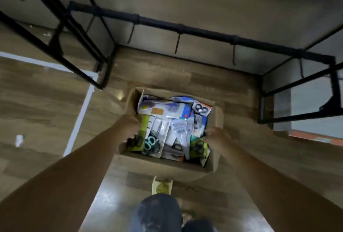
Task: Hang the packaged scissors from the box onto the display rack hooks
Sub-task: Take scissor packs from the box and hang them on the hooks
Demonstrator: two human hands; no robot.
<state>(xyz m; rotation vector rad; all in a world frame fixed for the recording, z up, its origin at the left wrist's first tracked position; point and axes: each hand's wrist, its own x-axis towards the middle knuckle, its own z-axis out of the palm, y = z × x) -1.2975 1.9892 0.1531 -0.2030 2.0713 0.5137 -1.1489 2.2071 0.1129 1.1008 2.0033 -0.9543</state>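
Observation:
An open cardboard box [163, 165] sits on the wood floor below me, filled with several packaged scissors [167, 126] in white, blue and green cards. My left hand [130, 127] grips the box's left wall, fingers curled over its rim. My right hand [216, 135] grips the right wall the same way. Beyond the box stands the black display rack [185, 29], a horizontal bar with several bare hooks [177, 45] hanging from it.
A second black frame [74, 46] stands at the left, and the rack's side frame [300, 90] at the right. My knee [157, 211] and shoe [161, 187] are just below the box. A white line [81, 113] marks the floor at left.

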